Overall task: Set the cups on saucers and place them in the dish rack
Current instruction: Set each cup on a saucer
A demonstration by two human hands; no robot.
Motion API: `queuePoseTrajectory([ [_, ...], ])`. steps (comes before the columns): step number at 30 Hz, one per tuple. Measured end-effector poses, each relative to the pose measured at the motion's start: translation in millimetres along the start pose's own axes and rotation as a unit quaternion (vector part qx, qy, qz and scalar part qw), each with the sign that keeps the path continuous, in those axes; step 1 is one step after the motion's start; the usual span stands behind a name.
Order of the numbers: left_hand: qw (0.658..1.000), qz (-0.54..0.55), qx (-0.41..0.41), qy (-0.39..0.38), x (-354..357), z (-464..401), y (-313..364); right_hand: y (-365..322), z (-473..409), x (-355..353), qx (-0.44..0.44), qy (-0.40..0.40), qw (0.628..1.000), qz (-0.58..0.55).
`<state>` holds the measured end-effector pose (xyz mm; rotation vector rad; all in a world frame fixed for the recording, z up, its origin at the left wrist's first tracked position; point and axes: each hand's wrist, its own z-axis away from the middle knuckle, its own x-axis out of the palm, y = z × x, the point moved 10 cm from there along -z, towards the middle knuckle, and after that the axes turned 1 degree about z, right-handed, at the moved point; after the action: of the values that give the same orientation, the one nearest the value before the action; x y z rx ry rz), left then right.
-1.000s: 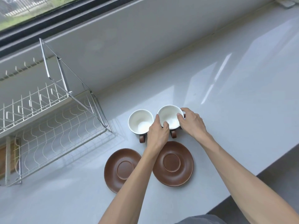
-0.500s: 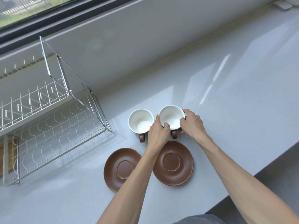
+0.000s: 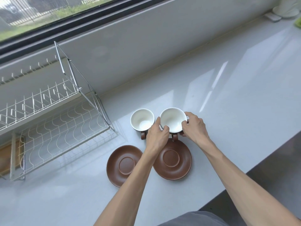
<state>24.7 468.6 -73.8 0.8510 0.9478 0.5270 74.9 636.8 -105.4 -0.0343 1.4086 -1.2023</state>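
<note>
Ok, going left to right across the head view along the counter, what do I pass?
Dish rack → left saucer → left cup → left hand → right cup, held by both hands → right hand.

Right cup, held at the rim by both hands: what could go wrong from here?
1. The left hand sits tight against the left cup; moving the right cup could knock it.
2. Both the left hand and right hand pinch only the rim, so the cup might slip or tilt.
3. Its handle hangs over the right saucer edge and may clip it.
</note>
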Motion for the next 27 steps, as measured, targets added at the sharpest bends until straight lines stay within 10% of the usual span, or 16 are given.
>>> queuePoseTrajectory([
  [27,0.993,0.080,-0.056,-0.062,1,110,-75,38,132,32,0.033,0.006,0.999,0.027],
])
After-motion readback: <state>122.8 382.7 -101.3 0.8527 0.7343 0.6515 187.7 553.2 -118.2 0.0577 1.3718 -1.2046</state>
